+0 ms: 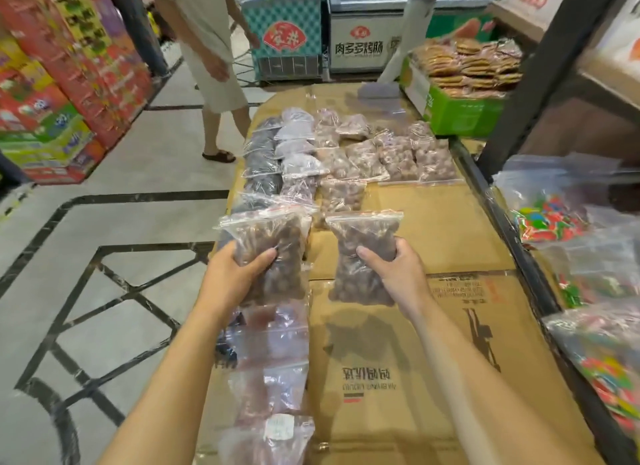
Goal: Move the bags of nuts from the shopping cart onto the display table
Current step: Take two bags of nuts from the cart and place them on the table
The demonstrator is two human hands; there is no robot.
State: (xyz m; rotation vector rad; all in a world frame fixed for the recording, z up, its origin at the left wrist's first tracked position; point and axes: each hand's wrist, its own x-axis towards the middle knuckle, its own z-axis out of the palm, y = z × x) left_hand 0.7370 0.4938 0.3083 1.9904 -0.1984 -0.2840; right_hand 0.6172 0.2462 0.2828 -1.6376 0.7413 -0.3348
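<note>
At your far left, stacked gift boxes in red and green line the tiled floor, and a passer-by in sandals stands beyond the worktop's far-left corner. Your left hand is clenched around a clear zip bag of brown nuts, held up above the worktop's left edge. Below it, more clear bags lie in a line along that edge toward you. Your right hand grips a second zip bag of nuts, raised just beside the first, the two apart. Past both, rows of filled bags already lie on the cardboard-covered worktop, dark ones left, paler ones right. Farther right, a green crate of packed biscuits sits at the far corner, and bags of bright wrapped sweets fill the shelf at your right.
</note>
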